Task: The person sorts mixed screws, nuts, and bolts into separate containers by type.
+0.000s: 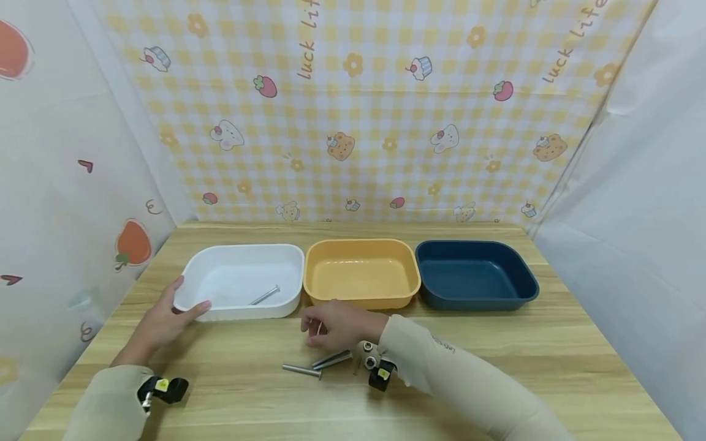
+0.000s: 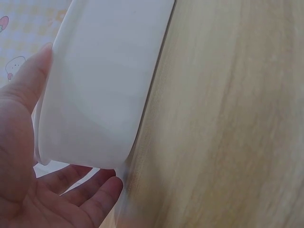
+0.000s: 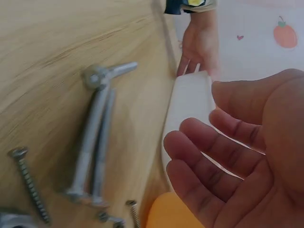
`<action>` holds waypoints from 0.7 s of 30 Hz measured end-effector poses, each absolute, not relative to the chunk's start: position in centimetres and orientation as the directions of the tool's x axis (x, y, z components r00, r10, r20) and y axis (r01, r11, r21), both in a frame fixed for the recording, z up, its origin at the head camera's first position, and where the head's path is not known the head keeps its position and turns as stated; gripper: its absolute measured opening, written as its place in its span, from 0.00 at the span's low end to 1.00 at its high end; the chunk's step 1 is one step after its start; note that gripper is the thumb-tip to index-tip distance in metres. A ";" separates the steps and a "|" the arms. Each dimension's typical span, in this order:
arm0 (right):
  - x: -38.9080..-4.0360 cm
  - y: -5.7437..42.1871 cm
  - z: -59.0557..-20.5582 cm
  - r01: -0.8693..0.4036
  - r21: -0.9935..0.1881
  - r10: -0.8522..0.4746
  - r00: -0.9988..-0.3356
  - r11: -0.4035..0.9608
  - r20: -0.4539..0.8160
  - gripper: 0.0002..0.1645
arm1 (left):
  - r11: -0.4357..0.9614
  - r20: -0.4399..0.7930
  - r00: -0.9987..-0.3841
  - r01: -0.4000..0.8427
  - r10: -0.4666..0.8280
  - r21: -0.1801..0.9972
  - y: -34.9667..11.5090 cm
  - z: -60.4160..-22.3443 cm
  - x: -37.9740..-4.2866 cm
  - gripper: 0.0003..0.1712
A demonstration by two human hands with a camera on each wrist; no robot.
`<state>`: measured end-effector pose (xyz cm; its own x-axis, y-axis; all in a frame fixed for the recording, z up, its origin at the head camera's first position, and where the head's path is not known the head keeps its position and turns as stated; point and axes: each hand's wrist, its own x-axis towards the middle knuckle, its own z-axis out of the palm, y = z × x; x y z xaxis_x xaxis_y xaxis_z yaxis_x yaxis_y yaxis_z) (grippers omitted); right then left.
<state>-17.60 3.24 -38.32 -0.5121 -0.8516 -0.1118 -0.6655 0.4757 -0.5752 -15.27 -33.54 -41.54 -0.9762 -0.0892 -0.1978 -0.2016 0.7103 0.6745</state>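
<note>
My left hand [image 1: 160, 324] holds the near left corner of a white tray [image 1: 292, 311], thumb over its front rim and fingers at its left end. Inside that tray lies one silver bolt [image 1: 265, 296]. My right hand [image 1: 339, 324] hovers just in front of the yellow tray [image 1: 364, 303], fingers loosely bent with nothing between them. Below it on the table are a long bolt [image 1: 301, 370] and two bolts [image 1: 332, 360] side by side, seen close up in the right wrist view. By the right wrist sit two nuts [image 1: 370, 362].
A dark blue tray [image 1: 477, 304] stands at the right end of the row, beside the yellow one. In the right wrist view, a threaded screw [image 3: 29, 185] and a smaller screw [image 3: 134, 213] lie near the bolts. A patterned cloth [image 1: 364, 122] hangs behind the wooden table [image 1: 231, 404].
</note>
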 end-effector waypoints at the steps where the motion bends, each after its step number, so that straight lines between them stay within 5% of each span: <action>1: -17.6 3.4 -38.6 -0.675 -0.564 -0.854 -0.509 0.476 -0.110 0.08 | 0.712 -0.199 -0.976 -0.202 -0.089 0.673 -33.5 -41.6 -15.3 0.63; 13: -17.3 4.5 -40.2 -0.716 -0.445 -0.838 -0.514 0.538 -0.184 0.03 | 0.712 -0.198 -0.976 -0.205 -0.094 0.672 -33.4 -41.7 -15.3 0.63; 21: -17.0 4.5 -40.8 -0.710 -0.423 -0.826 -0.511 0.562 -0.239 0.08 | 0.706 -0.204 -0.973 -0.218 -0.105 0.674 -33.5 -41.7 -15.3 0.64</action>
